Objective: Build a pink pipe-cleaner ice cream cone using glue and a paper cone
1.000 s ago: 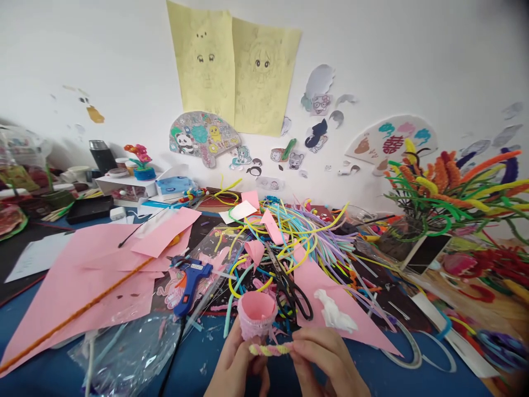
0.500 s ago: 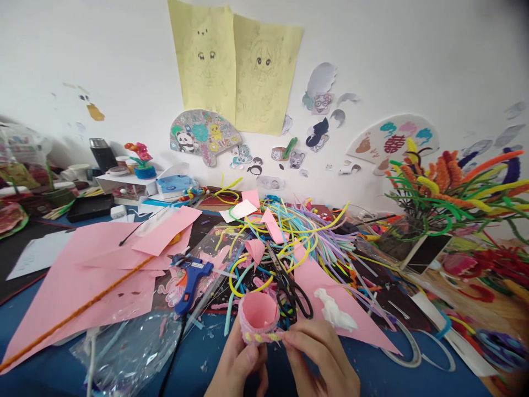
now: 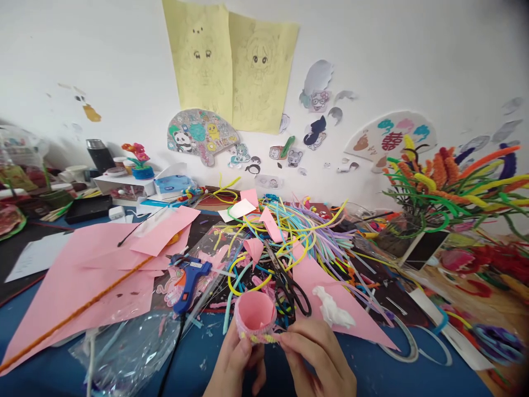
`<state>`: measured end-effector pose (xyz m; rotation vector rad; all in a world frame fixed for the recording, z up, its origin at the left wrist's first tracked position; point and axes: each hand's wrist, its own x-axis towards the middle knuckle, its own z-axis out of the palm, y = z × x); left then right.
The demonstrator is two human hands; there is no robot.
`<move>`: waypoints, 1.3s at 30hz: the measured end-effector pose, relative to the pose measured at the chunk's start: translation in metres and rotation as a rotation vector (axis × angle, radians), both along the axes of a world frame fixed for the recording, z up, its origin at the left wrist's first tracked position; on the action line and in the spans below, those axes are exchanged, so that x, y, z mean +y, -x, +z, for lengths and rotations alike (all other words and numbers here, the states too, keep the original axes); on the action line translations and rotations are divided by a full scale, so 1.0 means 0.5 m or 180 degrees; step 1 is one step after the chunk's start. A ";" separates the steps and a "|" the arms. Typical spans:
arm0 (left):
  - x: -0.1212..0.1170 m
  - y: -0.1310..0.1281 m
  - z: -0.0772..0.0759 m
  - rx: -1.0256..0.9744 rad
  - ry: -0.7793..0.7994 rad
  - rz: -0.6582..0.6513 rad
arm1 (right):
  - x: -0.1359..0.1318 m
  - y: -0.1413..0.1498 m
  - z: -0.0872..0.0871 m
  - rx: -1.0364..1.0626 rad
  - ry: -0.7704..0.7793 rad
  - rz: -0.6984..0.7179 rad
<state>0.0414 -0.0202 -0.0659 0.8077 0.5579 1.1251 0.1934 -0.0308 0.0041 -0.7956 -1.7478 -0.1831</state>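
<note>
A small pink paper cup, its outside wrapped in fuzzy pink and yellow pipe cleaner, is held at the front of the table. My left hand grips it from below and the left, fingers curled round its lower side. At the cup's right side, my right hand pinches the end of a pink pipe cleaner that runs along the lower rim. Black-handled scissors lie just behind the cup, and a blue glue gun rests to its left.
Pink sheets lie at the left, crossed by a long orange pipe cleaner. Loose pipe cleaners pile up behind the cup. A crumpled white tissue sits on pink paper. A clear plastic bag and a phone are nearby.
The cup tips slightly and its opening faces me a little more. Both hands shift slightly left in view, along with the whole scene; the grips look the same.
</note>
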 end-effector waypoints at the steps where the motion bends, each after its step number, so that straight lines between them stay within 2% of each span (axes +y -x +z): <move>1: -0.001 0.000 -0.003 0.0011 0.0002 0.0034 | -0.002 -0.002 -0.002 -0.0007 0.0014 0.0008; 5: 0.000 -0.001 -0.008 0.0087 -0.0044 0.0158 | -0.005 -0.004 -0.010 -0.0073 0.0058 0.0005; 13: -0.003 -0.009 0.025 0.0305 -0.0098 0.0304 | -0.001 0.000 -0.011 -0.0154 0.0130 -0.0016; 20: -0.001 -0.005 0.027 0.0181 -0.0068 0.0298 | 0.007 0.001 -0.009 -0.0146 0.0245 0.0124; 25: -0.004 -0.004 0.054 0.0093 0.0109 0.0453 | 0.011 0.002 0.007 -0.0083 0.0045 0.0082; 29: -0.010 -0.007 0.070 0.0036 0.0246 0.0557 | 0.011 0.002 0.019 -0.0089 0.0064 0.0061; 35: -0.017 -0.004 0.070 -0.0013 0.0367 0.0483 | 0.009 0.008 0.026 -0.0061 0.0198 0.0155; 39: -0.014 0.004 0.064 -0.0039 0.0307 0.0257 | 0.009 0.012 0.029 -0.0017 0.0192 0.0111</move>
